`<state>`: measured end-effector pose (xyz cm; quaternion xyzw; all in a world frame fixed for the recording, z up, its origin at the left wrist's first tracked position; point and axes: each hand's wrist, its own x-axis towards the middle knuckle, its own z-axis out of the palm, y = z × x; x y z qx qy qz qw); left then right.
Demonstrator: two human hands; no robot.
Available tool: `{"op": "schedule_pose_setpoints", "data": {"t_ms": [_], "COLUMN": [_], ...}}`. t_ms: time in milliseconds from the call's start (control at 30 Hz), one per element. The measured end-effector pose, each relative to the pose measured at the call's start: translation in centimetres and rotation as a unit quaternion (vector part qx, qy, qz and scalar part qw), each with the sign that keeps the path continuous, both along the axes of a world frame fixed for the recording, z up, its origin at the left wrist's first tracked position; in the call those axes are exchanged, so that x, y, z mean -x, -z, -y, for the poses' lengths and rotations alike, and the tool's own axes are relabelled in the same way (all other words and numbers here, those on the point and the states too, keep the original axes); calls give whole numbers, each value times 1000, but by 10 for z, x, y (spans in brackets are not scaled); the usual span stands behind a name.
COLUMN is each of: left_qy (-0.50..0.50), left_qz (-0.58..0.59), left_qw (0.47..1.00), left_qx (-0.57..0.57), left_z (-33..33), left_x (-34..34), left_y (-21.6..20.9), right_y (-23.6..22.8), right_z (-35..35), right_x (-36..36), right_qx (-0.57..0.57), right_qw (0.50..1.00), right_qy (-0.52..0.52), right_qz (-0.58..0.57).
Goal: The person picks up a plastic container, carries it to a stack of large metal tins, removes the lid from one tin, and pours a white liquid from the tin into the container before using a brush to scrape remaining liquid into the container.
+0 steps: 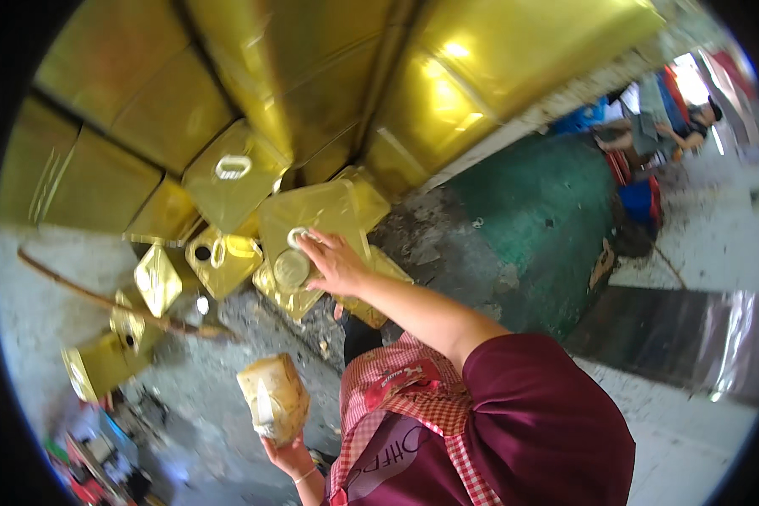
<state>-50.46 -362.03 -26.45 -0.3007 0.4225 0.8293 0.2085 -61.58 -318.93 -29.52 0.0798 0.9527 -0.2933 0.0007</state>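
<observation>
My right hand (339, 263) reaches onto the top of a square gold tin (333, 207). Its fingers and thumb are around the edge of a round, dull-coloured cap (292, 270), with the fingertips against a white handle (298, 237). Low at the left, my left hand (290, 457) grips the lower end of a yellowed, brown-stained container (275, 399). The container is tilted, and its exact kind is unclear. Beside the tin stands another gold tin (213, 261) with a dark round hole and a pale handle.
Large gold tins (270, 67) are stacked along the far side. A long wooden stick (101, 291) slants at the left, near smaller tins (101, 364). Clutter (101, 455) lies lower left. Green, worn floor (523, 228) stretches right, where another person (683, 126) appears near a blue-and-red bucket (641, 202).
</observation>
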Motion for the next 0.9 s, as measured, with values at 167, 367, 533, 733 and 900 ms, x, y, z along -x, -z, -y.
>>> {"op": "schedule_pose_setpoints", "data": {"t_ms": [167,367,533,733,900], "left_qy": [79,140,238,418,536], "left_qz": [-10,11,-23,-35,-30], "left_qw": [997,985,965,904,840], "left_qx": [-7,98,111,80,77], "left_z": [-23,-110,-174,-351,-530], "left_x": [-1,-39,-65,-129,-209], "left_y": [8,-25,-18,-25,-7], "right_y": [3,24,0,-20,-20], "right_z": [-52,-105,-75,-6,-4], "right_x": [-151,-442,-658,-827,-861], "right_qx": [53,144,141,234,353], "right_qw": [987,923,794,677,459], "right_qy": [148,337,579,697,791], "right_qz": [10,116,123,18,-199]}}
